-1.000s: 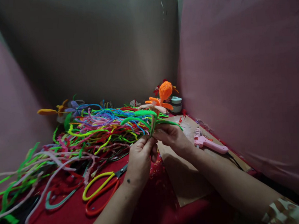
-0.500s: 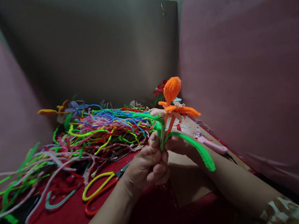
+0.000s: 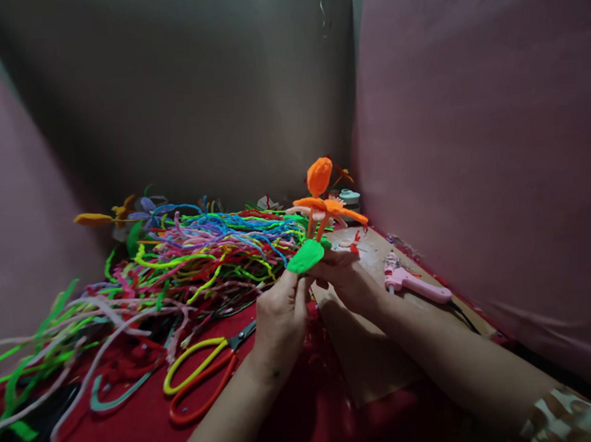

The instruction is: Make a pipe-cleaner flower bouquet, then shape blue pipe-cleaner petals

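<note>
1. My left hand (image 3: 280, 315), fingers pinched narrow, grips the green leaf (image 3: 305, 256) at frame centre.
2. My right hand (image 3: 346, 278) is closed around the stem.
3. The orange flower (image 3: 321, 199) stands upright above both hands, petals spread flat.

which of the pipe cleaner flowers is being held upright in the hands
The orange flower, gripped at its green base by both hands. The purple and yellow flowers lie far left, behind the pipe cleaner pile.

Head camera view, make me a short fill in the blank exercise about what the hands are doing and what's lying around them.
1. Both hands hold a pipe-cleaner flower whose bud is ____.
2. The leaf by the left hand is ____.
3. The scissors lie on a ____ cloth.
4. The glue gun beside the right hand is ____.

Missing words: orange; green; red; pink
</note>
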The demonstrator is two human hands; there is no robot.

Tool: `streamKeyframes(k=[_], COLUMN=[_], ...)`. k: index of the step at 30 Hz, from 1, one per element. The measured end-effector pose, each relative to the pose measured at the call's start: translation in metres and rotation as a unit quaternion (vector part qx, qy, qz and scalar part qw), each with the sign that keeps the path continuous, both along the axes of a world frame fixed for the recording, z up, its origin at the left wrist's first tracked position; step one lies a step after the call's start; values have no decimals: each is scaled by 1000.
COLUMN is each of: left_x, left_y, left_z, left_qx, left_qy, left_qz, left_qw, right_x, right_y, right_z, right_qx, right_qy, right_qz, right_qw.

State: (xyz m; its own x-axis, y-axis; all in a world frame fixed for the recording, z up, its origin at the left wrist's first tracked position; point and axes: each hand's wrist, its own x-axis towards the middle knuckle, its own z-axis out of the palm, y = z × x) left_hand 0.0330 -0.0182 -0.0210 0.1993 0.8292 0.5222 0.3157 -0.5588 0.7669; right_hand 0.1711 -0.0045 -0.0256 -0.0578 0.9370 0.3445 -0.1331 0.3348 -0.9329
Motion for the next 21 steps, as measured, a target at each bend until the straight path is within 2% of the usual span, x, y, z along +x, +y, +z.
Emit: streamKeyframes(k=[5,8,11,14,17,21], left_x=[-1,0,2,3,3,2], left_y=[1,-1,-2,-2,-2,-6], left_z=[3,8,12,13,13,13], left_qx=[-83,-103,-144,-199,-277,-384], left_qy=[-20,-34,-79,-149,-244,-353], left_qz=[-30,-36,-55,-106,-189,-339], left_qw=[996,993,985,963,910,783], right_x=[-4,-5,-3,0,2,3], right_y=[-4,-6,-7,-6,-4,-6], right_z=[4,7,11,13,13,13], right_qx=[-35,-18,-7,-9,-22,-27], right_qy=[10,14,16,20,30,65], right_qz=[35,72,49,7,24,102], right_qw=[999,997,999,1000,999,992])
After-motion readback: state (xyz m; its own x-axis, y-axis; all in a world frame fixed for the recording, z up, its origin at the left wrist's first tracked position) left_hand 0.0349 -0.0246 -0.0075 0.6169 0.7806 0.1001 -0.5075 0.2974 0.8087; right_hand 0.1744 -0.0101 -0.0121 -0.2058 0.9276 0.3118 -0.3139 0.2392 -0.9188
